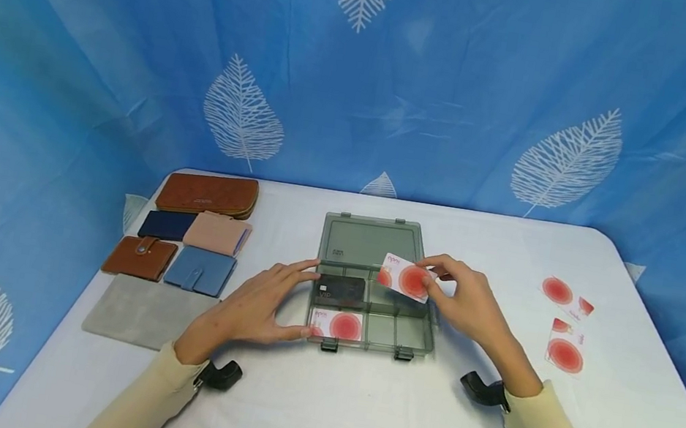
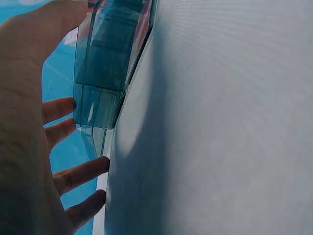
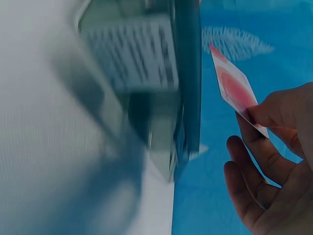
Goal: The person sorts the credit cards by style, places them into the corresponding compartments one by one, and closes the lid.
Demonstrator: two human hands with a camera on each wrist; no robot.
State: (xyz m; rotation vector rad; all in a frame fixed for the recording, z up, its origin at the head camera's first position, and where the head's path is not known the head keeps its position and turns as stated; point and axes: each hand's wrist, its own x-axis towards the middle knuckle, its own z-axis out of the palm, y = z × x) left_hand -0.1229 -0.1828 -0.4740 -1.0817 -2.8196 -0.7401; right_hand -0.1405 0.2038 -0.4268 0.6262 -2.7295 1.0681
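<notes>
In the head view, my right hand (image 1: 469,305) pinches a white card with red circles (image 1: 402,276) between thumb and fingers, above the right part of a green see-through divided box (image 1: 377,331). The right wrist view shows the held card (image 3: 234,85) clear of the box's side. My left hand (image 1: 258,305) touches the box's left side with its thumb and fingertips, the fingers spread and fairly straight. Inside the box a black VIP card (image 1: 341,291) lies in a left compartment, and another red-and-white card (image 1: 345,326) lies in front of it. The lid (image 1: 372,242) is folded back.
Two red-and-white cards, an upper one (image 1: 567,295) and a lower one (image 1: 565,347), lie on the white table (image 1: 365,424) at right. Several wallets are grouped at left, among them a long brown one (image 1: 206,193), a blue one (image 1: 200,270) and a grey pouch (image 1: 148,312).
</notes>
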